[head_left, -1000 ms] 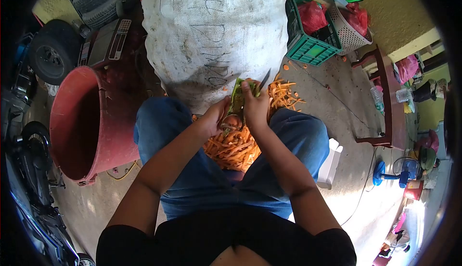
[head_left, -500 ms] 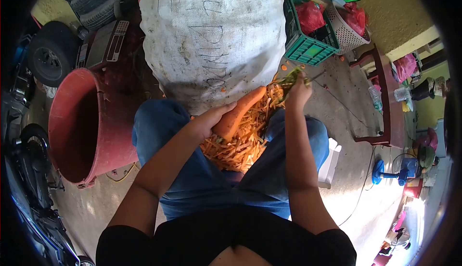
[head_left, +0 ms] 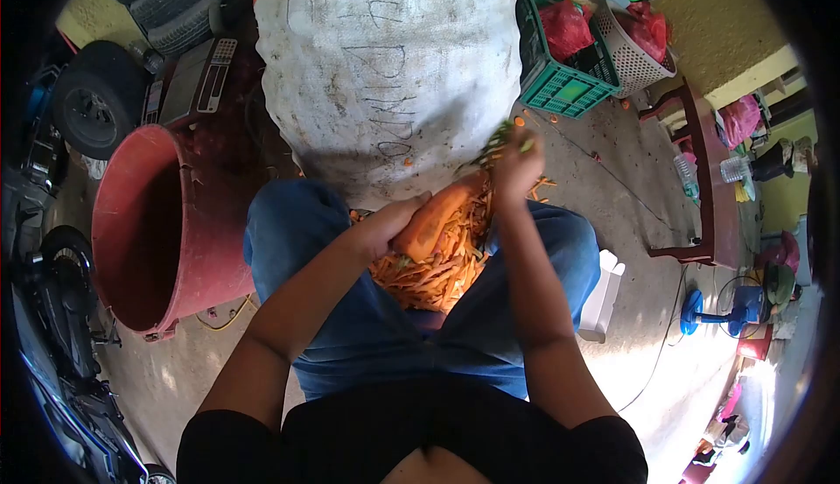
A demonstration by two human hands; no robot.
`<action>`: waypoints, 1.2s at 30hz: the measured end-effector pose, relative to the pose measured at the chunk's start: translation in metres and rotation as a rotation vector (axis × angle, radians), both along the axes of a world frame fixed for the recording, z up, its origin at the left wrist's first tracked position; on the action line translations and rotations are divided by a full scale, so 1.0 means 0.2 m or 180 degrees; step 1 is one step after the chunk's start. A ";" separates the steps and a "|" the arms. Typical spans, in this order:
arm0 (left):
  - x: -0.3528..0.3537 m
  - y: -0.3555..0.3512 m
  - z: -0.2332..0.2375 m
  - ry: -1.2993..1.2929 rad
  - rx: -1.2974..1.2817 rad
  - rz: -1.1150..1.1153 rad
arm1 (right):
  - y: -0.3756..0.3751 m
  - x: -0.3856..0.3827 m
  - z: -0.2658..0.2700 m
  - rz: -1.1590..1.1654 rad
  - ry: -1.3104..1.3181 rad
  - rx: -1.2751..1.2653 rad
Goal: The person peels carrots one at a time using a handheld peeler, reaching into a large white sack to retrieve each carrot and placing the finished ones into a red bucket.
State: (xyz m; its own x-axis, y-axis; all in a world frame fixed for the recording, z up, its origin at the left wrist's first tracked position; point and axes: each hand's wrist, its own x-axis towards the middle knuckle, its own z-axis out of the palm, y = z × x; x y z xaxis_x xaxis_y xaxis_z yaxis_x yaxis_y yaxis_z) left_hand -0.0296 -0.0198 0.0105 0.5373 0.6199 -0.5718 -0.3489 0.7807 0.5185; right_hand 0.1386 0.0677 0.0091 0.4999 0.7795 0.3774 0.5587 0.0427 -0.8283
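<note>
My left hand (head_left: 389,227) is closed around the thick end of a large carrot (head_left: 437,220), which slants up to the right between my knees. My right hand (head_left: 518,169) grips a green peeler (head_left: 497,143) just beyond the carrot's far end. Motion blurs the peeler, so its blade cannot be made out. Under the carrot lies a heap of orange carrot peelings (head_left: 437,278), between my thighs. What holds the heap is mostly hidden.
A big white sack (head_left: 385,73) stands right in front. To the left is a red tub (head_left: 219,213); a green crate (head_left: 569,90) and a white basket (head_left: 626,64) stand front right. A white box (head_left: 602,305) lies beside my right knee, and carrot bits dot the floor.
My right hand and the peeler have moved left and slightly down, closer to the carrot's far end. The carrot has turned slightly in my left hand, which keeps its hold.
</note>
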 end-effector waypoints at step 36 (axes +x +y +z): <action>-0.03 0.05 -0.06 0.0047 0.0142 0.0552 | -0.30 -0.32 0.09 0.1539 0.0276 0.0037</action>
State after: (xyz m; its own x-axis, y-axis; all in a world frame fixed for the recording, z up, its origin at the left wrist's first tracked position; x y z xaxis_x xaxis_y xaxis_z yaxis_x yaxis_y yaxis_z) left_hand -0.0347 -0.0104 -0.0009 0.4119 0.7274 -0.5487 -0.4683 0.6856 0.5573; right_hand 0.0755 0.0074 0.0271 0.1117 0.9260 0.3605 0.4016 0.2898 -0.8688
